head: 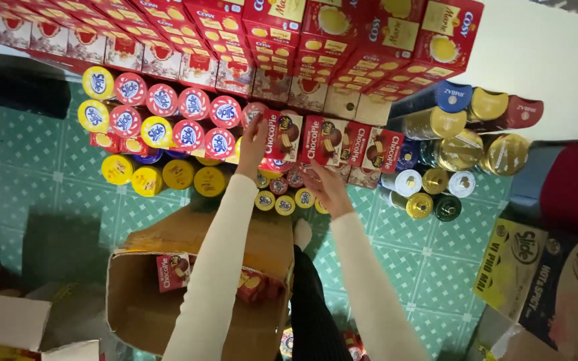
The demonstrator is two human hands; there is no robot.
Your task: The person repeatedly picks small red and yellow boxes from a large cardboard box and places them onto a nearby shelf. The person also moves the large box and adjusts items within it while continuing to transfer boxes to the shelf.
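Note:
Both my arms, in cream sleeves, reach forward to a row of red snack-cake boxes (342,144) standing on the stacked goods. My left hand (254,144) grips the left edge of the leftmost red box (282,136) and holds it upright in the row. My right hand (329,190) is just below the row with its fingers spread, the tips at the lower edge of the neighbouring box (321,140). I cannot tell whether it grips anything. Below my arms an open cardboard carton (135,304) holds more red boxes (172,271).
Round snack tubes with red and yellow lids (162,113) lie stacked on the left. Red biscuit cartons (342,40) are stacked behind, and gold and blue tins (463,127) on the right. Printed cardboard cartons (550,281) stand at lower right on the green tiled floor (423,261).

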